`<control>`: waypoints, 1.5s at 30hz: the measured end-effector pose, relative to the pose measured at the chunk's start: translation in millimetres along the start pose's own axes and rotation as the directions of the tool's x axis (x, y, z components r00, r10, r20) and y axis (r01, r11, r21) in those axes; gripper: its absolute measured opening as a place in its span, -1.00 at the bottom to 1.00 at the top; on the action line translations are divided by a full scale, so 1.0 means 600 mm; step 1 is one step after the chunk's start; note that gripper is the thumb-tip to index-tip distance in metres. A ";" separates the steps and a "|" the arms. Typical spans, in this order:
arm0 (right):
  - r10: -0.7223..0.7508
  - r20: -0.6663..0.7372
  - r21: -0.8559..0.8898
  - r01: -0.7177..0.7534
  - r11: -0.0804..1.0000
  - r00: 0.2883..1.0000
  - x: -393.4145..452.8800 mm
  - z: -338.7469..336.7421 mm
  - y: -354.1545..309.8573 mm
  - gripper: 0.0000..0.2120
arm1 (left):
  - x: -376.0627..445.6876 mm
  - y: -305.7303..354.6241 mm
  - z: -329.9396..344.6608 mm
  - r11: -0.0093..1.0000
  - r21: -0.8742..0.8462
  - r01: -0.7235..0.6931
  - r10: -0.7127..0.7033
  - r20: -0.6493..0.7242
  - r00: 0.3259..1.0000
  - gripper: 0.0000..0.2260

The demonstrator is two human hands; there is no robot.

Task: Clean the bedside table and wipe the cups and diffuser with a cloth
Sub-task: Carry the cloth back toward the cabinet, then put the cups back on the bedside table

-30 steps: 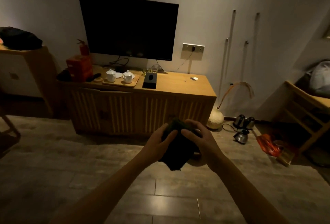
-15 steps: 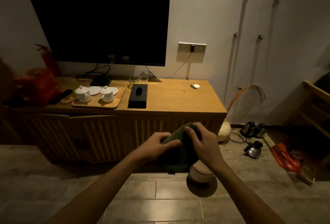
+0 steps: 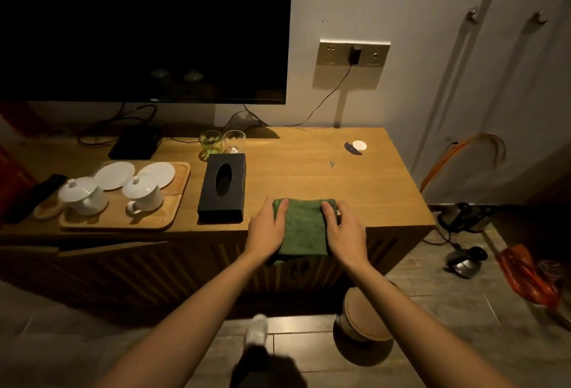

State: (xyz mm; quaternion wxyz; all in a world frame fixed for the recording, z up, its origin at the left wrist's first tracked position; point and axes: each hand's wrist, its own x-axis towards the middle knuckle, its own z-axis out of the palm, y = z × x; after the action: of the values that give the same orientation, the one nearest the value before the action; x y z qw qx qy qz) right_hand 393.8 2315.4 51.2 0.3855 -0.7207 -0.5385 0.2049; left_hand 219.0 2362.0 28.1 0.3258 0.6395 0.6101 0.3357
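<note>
At the front edge of the wooden bench [image 3: 309, 171], right of the black tissue box [image 3: 223, 187], a folded green cloth [image 3: 304, 227] lies flat, its near part hanging a little over the edge. The left hand [image 3: 266, 230] rests on its left side and the right hand [image 3: 345, 233] on its right; the fingers [image 3: 282, 207] of both lie loosely together, flat on the cloth, pressing it down rather than pinching it.

By my reading the work is at its very start. The cloth is laid on the top, but nothing shows that any part has been wiped: a small white disc [image 3: 359, 145] with a dark scrap beside it and a tiny bit of litter [image 3: 332, 164] sit on the bare surface well behind the cloth. The two white lidded cups [image 3: 142, 194] stand on the wooden tray [image 3: 182, 185] with two saucers [image 3: 115, 175] behind them, apparently untouched, and two drinking glasses [image 3: 234, 141], one greenish and one clear, stand just behind the tissue box. I cannot make out which object is the diffuser. All the wiping, of bench and cups alike, seems left to do.

The cloth looks thick and soft, terry-like, dark green, folded into a neat rectangle; whether it is damp cannot be told in this dim light.
</note>
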 end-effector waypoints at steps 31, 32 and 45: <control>0.408 -0.220 -0.403 -0.464 0.789 0.886 0.258 0.155 0.219 -0.65 | 0.404 -0.146 0.199 0.695 0.412 -0.590 0.297 0.583 0.757 -0.50; 0.406 -0.257 -0.404 -0.479 0.779 0.877 0.235 0.131 0.220 -0.63 | 0.395 -0.127 0.210 0.669 0.368 -0.646 0.345 0.616 0.709 -0.50; 0.397 -0.734 -0.305 -0.790 0.532 0.550 -0.307 -0.173 0.168 -0.43 | -0.033 0.167 0.301 0.189 -0.162 -0.968 0.669 0.743 0.006 -0.34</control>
State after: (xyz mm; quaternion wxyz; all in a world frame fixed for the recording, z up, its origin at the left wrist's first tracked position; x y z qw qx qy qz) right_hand 468.0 2096.0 15.4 0.1754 -0.9723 -0.1283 -0.0857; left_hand 423.8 2336.8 8.6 0.1107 0.9915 -0.0213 0.0656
